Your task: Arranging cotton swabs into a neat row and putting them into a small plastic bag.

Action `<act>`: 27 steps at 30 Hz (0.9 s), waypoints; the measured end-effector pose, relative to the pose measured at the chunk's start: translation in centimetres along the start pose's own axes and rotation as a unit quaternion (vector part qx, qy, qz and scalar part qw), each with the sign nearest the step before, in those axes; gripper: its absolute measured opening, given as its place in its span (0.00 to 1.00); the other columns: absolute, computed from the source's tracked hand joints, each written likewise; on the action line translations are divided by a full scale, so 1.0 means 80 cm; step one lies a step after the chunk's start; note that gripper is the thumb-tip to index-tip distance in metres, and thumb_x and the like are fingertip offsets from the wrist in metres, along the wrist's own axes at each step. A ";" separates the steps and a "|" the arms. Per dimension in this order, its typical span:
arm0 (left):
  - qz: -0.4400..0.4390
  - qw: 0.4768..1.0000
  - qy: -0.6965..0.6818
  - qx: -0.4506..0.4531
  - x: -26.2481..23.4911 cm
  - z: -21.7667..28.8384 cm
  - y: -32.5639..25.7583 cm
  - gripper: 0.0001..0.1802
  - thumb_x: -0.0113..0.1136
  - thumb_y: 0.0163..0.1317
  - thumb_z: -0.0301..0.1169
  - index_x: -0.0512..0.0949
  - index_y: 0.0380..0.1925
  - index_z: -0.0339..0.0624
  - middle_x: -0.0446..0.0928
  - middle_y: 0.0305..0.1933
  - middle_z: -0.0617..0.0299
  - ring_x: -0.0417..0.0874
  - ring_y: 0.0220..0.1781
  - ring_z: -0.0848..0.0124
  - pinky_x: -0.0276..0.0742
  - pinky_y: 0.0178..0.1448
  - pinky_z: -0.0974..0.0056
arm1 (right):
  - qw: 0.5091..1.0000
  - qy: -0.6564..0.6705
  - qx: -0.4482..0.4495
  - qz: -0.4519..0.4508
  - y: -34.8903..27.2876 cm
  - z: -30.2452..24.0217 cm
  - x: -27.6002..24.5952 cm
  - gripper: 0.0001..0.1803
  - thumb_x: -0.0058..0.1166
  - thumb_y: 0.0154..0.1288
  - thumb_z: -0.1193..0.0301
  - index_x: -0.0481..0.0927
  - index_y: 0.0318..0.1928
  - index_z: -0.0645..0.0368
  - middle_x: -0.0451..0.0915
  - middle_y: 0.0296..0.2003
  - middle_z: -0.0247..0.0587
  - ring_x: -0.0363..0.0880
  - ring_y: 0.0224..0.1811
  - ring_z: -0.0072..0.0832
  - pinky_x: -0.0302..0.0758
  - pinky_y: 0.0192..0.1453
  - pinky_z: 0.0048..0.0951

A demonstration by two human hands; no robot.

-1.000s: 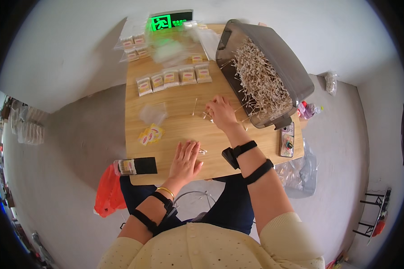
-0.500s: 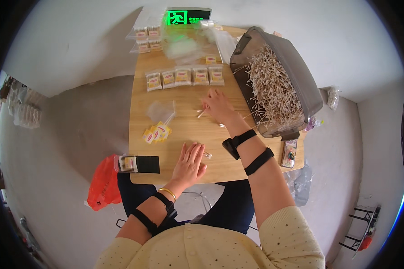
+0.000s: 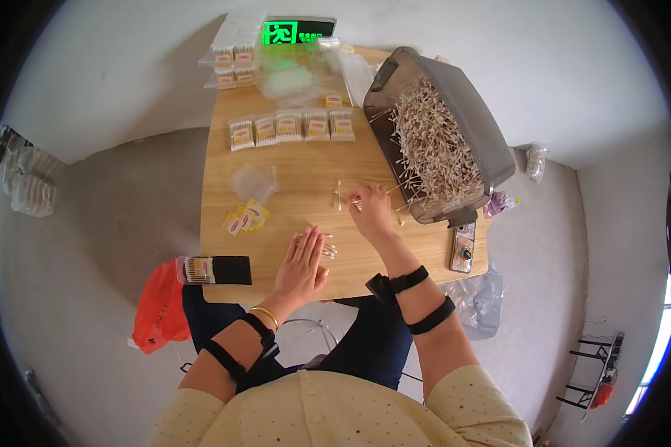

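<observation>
My left hand (image 3: 300,262) lies flat near the front of the wooden table, fingers stretched out. Tips of several cotton swabs (image 3: 329,249) stick out from under its right side. Farther right, my right hand (image 3: 370,211) has its fingers bent together in a pinch on cotton swabs (image 3: 356,202), partly hidden by the fingers. One loose swab (image 3: 339,195) lies just left of that hand. Beyond its right side stands a grey translucent bin (image 3: 473,115), tipped toward me, with a heap of swabs (image 3: 436,141) inside.
Small swab packs (image 3: 289,127) stand in a row across the table. Yellow cards (image 3: 247,217) and clear bags (image 3: 252,181) lie at the left. A black-ended pack holder (image 3: 231,270) sits at the left front edge, above a red bag (image 3: 159,309). More packs (image 3: 234,67) are stacked at the back.
My right hand has come nearer to me, from farther up the table to beside the bin's lower corner. My left hand stays flat, with more swab tips showing beside it. The view has shifted slightly.
</observation>
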State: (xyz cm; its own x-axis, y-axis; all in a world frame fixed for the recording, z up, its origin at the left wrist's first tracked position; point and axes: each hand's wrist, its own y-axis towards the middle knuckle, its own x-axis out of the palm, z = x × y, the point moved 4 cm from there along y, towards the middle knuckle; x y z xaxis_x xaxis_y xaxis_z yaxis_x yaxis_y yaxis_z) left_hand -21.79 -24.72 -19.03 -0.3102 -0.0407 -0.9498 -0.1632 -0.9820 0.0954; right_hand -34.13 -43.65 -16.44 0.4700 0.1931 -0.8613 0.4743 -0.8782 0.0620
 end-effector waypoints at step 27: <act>0.050 0.998 0.004 -0.041 -0.010 -0.010 0.042 0.41 0.53 0.73 0.51 0.59 0.75 0.32 0.67 0.70 0.49 0.65 0.74 0.53 0.49 0.85 0.45 | 0.996 -0.075 -0.047 -0.012 0.029 -0.022 0.049 0.04 0.62 0.62 0.66 0.86 0.34 0.50 0.86 0.37 0.40 0.81 0.50 0.42 0.73 0.59 0.45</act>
State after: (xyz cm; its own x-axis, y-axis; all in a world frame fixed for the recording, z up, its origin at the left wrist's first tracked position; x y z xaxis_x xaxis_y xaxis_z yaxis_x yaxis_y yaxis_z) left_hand -21.33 -28.15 -18.22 -0.3126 -0.1407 -0.9394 -0.0538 -0.9848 0.1654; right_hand -29.87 -44.17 -18.80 0.3441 0.1406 -0.9284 0.5553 -0.8278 0.0804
